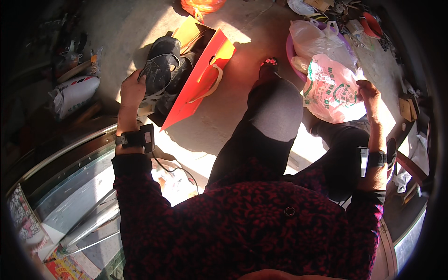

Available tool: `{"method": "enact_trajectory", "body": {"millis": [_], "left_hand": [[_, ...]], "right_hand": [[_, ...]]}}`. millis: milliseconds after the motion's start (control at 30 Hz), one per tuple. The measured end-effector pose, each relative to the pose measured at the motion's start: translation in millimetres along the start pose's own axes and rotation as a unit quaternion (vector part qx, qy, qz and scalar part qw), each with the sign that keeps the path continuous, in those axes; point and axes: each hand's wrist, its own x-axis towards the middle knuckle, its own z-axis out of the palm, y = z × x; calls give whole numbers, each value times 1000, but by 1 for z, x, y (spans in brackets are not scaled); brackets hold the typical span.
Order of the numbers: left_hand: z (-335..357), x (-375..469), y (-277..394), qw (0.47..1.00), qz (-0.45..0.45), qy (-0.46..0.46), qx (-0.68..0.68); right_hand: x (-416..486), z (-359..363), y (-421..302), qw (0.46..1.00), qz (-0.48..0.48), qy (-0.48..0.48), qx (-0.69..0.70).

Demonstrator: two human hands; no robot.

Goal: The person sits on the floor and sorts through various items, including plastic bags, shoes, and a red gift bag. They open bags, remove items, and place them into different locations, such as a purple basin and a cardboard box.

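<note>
My left hand [133, 87] grips the edge of a black shoe [159, 71], beside an open red paper gift bag [197, 87] with a cord handle. More dark items lie at the bag's mouth, partly in shadow. My right hand [368, 91] holds a pinkish plastic bag [332, 91] with green print by its edge. That bag hangs in front of a purple basin [291, 57], which holds a clear plastic bag [309, 38].
An orange plastic bag [203, 6] rests on the floor beyond the gift bag. At the left lies a white printed package [76, 94], above a glass-topped surface [80, 196]. Small cartons and a red container [371, 25] crowd the upper right.
</note>
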Motion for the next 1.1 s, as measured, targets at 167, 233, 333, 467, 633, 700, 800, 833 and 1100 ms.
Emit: {"method": "enact_trajectory", "body": {"millis": [167,233,333,467,633,700,800,833,1100], "left_hand": [[34,17,-14,994,-19,-96,43],[43,27,-19,994,-20,-100,47],[46,36,-22,992,-3,-118,39],[36,44,-17,986,14,-164,31],[31,47,1,989,12,-147,-4],[30,48,11,993,-2,-120,14],[23,54,23,997,17,-71,23],[21,56,27,998,17,-60,26],[22,70,49,982,21,149,-112]], "right_hand": [[3,0,9,1000,-2,14,5],[4,-1,13,1000,0,19,13],[7,-2,17,1000,7,17,-7],[9,-3,16,999,11,5,-39],[5,0,7,999,19,24,-43],[3,2,3,999,-3,23,-39],[2,3,-1,1000,3,15,-22],[2,3,-1,1000,9,17,-20],[-1,4,-7,999,0,24,-45]]}}
